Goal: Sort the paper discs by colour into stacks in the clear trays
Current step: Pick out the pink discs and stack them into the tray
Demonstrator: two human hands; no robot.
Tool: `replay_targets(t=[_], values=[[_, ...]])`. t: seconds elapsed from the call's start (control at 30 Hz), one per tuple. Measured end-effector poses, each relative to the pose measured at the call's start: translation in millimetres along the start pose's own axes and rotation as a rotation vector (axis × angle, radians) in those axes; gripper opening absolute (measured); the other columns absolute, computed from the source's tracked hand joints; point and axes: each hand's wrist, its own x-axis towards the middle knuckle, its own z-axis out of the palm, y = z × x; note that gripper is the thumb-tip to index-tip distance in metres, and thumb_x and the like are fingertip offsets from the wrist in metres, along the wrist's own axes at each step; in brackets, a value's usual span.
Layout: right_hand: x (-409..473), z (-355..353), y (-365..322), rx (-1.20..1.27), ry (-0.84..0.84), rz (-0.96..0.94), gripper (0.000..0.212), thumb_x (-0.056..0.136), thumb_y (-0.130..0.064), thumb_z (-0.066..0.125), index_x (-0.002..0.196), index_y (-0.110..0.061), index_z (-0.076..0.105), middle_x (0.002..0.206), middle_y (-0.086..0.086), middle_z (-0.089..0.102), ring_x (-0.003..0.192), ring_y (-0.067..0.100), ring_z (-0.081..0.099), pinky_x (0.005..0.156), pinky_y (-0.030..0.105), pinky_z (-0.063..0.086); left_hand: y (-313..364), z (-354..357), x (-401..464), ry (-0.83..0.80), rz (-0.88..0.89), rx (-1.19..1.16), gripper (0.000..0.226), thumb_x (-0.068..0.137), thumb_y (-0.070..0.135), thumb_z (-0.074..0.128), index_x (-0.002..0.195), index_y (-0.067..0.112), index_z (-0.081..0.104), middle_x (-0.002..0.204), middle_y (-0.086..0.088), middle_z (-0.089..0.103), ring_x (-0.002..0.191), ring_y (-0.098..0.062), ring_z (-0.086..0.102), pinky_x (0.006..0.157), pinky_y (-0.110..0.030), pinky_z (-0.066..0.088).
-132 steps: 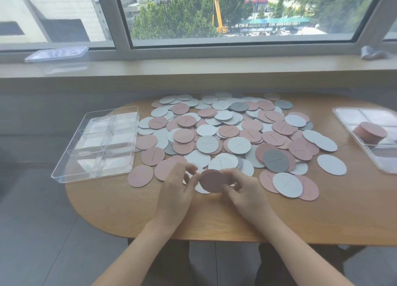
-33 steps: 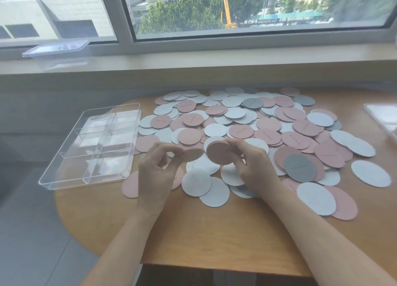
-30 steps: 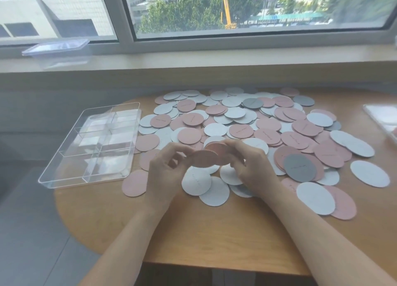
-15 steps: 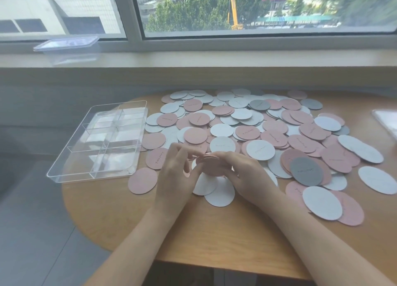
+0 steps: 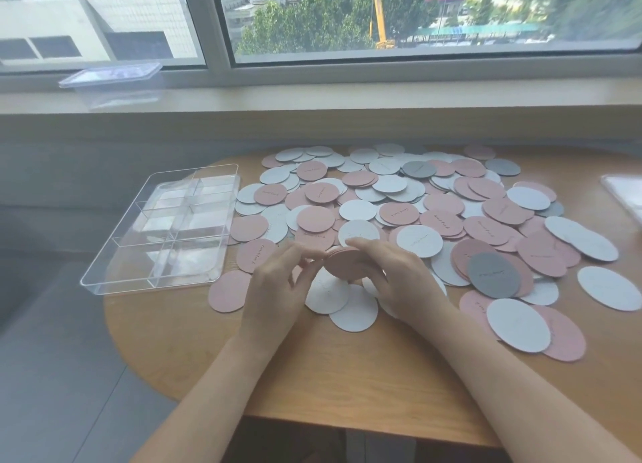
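The right hand [image 5: 392, 275] is gripping a small pink stack [image 5: 344, 262] of discs, fingers curled round its far and right edge. The left hand [image 5: 278, 285] is closing on the left edge of the same stack with thumb and fingertips pressed against it, so both hands are squeezing the stack between them, just above the table [image 5: 312, 375]. One second ago the left hand was bringing a single pink disc toward the stack; now that disc is no longer separate, so it seems to be added, and the hands are evening the edges.

This means the pink pile is growing in the hands, not yet in a tray. The clear tray [image 5: 163, 233] on the left is standing with its compartments empty, well apart from the stack. Many loose discs [image 5: 417, 212], pink, white and a few grey, are lying spread over the table behind and to the right of the hands. I judge that most of the sorting is not done yet.

At the far right edge another tray [image 5: 625, 195] is only partly showing.
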Motion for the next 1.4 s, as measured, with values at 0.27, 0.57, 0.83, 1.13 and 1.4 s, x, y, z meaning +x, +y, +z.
replay_targets(t=[0.27,0.57,0.83,1.13,1.4], values=[[0.6,-2.8,1.7,0.011,0.043,0.092,0.035,0.085,-0.007,0.062,0.119,-0.012,0.067,0.100,0.001,0.072,0.082,0.015,0.059,0.072,0.021,0.039,-26.0,-43.9,-11.0,-0.266,-0.151,0.472,0.042,0.092,0.027,0.067,0.133,0.028,0.058,0.126,0.012,0.049,0.121,-0.013,0.047,0.089,-0.035,0.049],[0.5,-7.6,-3.6,0.031,0.000,0.113,0.035,0.085,0.000,0.067,0.118,-0.012,0.068,0.095,-0.001,0.070,0.076,0.001,0.043,0.067,0.009,0.033,-17.4,-48.3,9.2,-0.453,-0.310,0.413,0.056,0.091,0.021,0.069,0.142,0.039,0.050,0.118,0.018,0.051,0.118,-0.009,0.046,0.094,-0.031,0.045],[1.4,-8.4,-3.4,0.043,-0.018,0.123,0.031,0.086,-0.003,0.065,0.114,-0.014,0.067,0.087,-0.013,0.060,0.078,0.003,0.043,0.068,0.002,0.034,-12.7,-51.5,46.6,-0.767,-0.369,0.515,0.047,0.083,0.026,0.074,0.123,0.045,0.057,0.112,0.012,0.043,0.110,-0.010,0.044,0.091,-0.035,0.045],[2.3,-11.2,-6.1,0.075,-0.011,0.122,0.031,0.086,-0.004,0.065,0.116,-0.014,0.068,0.084,-0.015,0.059,0.081,0.002,0.047,0.069,0.001,0.036,-7.4,-48.9,40.2,-0.529,-0.302,0.409,0.021,0.091,0.014,0.065,0.098,0.028,0.050,0.084,0.014,0.050,0.077,-0.008,0.050,0.062,-0.028,0.036],[4.4,-11.0,-4.5,0.084,0.032,0.146,0.036,0.083,-0.016,0.060,0.118,-0.012,0.068,0.077,0.000,0.067,0.071,0.008,0.046,0.065,0.008,0.037,12.8,-48.9,27.5,-0.102,-0.280,-0.028,0.019,0.089,0.016,0.072,0.085,0.029,0.059,0.084,0.015,0.064,0.069,-0.006,0.056,0.065,-0.016,0.040]])
